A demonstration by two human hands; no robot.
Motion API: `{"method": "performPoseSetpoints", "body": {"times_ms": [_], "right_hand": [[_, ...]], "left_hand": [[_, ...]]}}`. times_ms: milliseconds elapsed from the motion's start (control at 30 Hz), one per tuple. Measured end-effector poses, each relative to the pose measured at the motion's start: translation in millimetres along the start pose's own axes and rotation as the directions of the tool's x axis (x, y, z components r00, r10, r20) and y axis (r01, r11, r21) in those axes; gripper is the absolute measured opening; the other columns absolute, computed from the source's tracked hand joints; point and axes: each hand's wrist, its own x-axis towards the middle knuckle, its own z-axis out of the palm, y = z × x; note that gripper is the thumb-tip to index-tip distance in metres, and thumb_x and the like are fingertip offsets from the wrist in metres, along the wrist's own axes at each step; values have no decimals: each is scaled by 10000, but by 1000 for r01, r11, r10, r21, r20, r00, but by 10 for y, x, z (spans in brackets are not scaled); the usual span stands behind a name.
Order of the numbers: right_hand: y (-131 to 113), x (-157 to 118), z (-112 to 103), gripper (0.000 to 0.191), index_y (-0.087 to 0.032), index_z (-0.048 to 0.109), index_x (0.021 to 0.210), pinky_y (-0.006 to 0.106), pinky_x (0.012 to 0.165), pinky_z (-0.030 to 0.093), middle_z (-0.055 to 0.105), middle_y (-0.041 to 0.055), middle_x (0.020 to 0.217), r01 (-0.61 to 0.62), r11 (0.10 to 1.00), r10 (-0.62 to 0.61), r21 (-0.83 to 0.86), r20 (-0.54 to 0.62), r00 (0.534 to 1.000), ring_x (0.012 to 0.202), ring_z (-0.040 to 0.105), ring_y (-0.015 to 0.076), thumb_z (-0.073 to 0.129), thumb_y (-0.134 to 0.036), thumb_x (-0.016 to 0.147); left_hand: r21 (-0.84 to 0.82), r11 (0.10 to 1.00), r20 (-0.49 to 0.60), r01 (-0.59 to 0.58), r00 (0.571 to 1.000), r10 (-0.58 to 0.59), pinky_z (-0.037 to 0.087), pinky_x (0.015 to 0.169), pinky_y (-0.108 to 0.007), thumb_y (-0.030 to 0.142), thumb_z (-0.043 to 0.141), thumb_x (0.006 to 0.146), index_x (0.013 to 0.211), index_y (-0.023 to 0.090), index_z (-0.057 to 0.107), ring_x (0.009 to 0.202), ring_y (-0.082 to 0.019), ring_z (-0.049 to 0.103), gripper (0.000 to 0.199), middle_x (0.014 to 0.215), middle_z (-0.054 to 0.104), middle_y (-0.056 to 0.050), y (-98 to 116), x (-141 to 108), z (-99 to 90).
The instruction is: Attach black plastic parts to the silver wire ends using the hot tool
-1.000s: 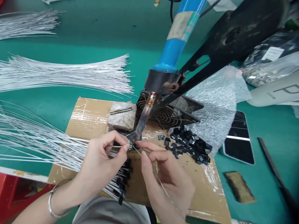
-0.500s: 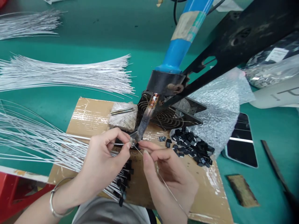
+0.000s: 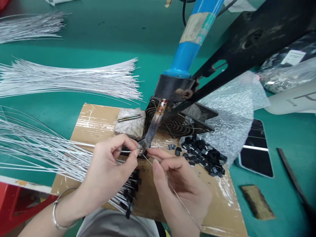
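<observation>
My left hand (image 3: 112,164) pinches a thin grey-white wire between thumb and forefinger, its end just under the tip of a soldering iron (image 3: 154,123). The blue-handled iron is clamped in a black metal bracket (image 3: 217,62), tip pointing down. Between thumb and fingers, my right hand (image 3: 181,187) grips a fine strand of solder wire (image 3: 181,200), which runs up to the same spot at the tip. The small part at the joint is mostly hidden by my fingertips. Below my left hand lie several wires with black connectors (image 3: 129,191) on their ends.
Loose black connectors (image 3: 204,153) are heaped on the cardboard (image 3: 89,121), beside a fan (image 3: 172,123) and bubble wrap (image 3: 229,108). Wire bundles (image 3: 69,79) lie at left. A phone (image 3: 256,148), a brown pad (image 3: 257,201) and a dark tool (image 3: 292,176) lie at right.
My right hand has shifted very slightly to the right with the solder wire. My left hand stays at the iron's tip, nearly unmoved.
</observation>
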Motion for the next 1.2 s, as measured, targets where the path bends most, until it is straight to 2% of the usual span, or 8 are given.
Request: {"method": "performPoseSetpoints", "body": {"times_ms": [300, 500, 567, 733, 1200], "right_hand": [[-18, 20, -22, 207, -241, 615, 780, 260, 872, 617, 836, 31, 1094, 60, 998, -59, -26, 22, 998, 1013, 804, 174, 696, -195, 965], [-86, -3, 13, 226, -243, 606, 771, 296, 897, 611, 832, 34, 1099, -24, 999, 24, -22, -18, 1000, 1028, 795, 185, 686, -237, 982], [-82, 2, 10, 223, -241, 608, 772, 307, 886, 622, 833, 44, 1096, -9, 1000, 9, -22, -13, 1000, 1019, 799, 195, 683, -233, 982], [-30, 26, -15, 208, -234, 610, 779, 296, 845, 646, 838, 61, 1085, 74, 997, -73, -30, 16, 997, 996, 812, 205, 695, -199, 966], [-25, 17, -7, 206, -240, 622, 778, 289, 859, 633, 838, 47, 1091, 62, 998, -62, -23, 2, 998, 999, 809, 196, 695, -208, 968]], "left_hand": [[3, 1000, 5, 13, 1000, -13, 497, 608, -225, 162, 638, 844, 739, 192, 685, 692, -137, 673, 119, 796, 779, -14, 5, -18, -6], [14, 1000, 7, 15, 1000, -15, 472, 587, -232, 160, 632, 847, 743, 194, 688, 692, -139, 666, 123, 806, 778, -14, -2, -31, -24], [13, 1000, 9, 17, 1000, -17, 472, 589, -232, 161, 635, 847, 743, 193, 690, 692, -137, 664, 122, 804, 777, -12, -3, -23, -20], [15, 1000, 3, 6, 1000, -6, 472, 589, -229, 156, 637, 846, 745, 192, 692, 690, -134, 660, 120, 807, 780, -11, 0, -10, -13], [18, 1000, -3, -2, 1000, 3, 483, 587, -243, 164, 634, 830, 729, 194, 686, 711, -155, 686, 117, 797, 783, -26, 11, -11, -7]]}}
